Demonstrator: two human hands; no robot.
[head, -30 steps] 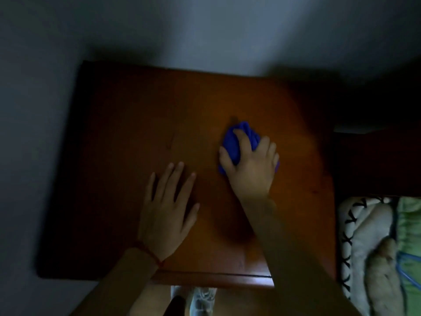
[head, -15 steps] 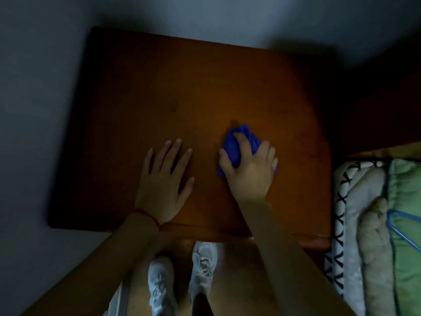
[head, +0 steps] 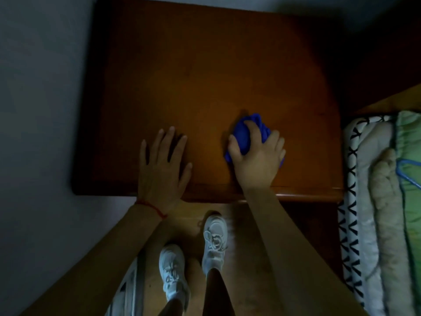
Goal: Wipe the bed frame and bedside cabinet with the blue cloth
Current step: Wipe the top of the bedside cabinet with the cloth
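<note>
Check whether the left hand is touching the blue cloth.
Apart. The head view shows bare cabinet top between the left hand, flat on the wood, and the blue cloth bunched under the right hand.

The blue cloth [head: 245, 135] lies bunched on the reddish-brown bedside cabinet [head: 205, 76] top, near its front edge; the dim bed frame [head: 391, 102] seemingly adjoins right.

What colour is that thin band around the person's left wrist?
Red. The thin band crosses the left wrist just below the left hand, shown in the head view.

blue cloth [head: 242, 136] mostly under right hand [head: 257, 160]; bedding [head: 364, 201] cropped right
</note>
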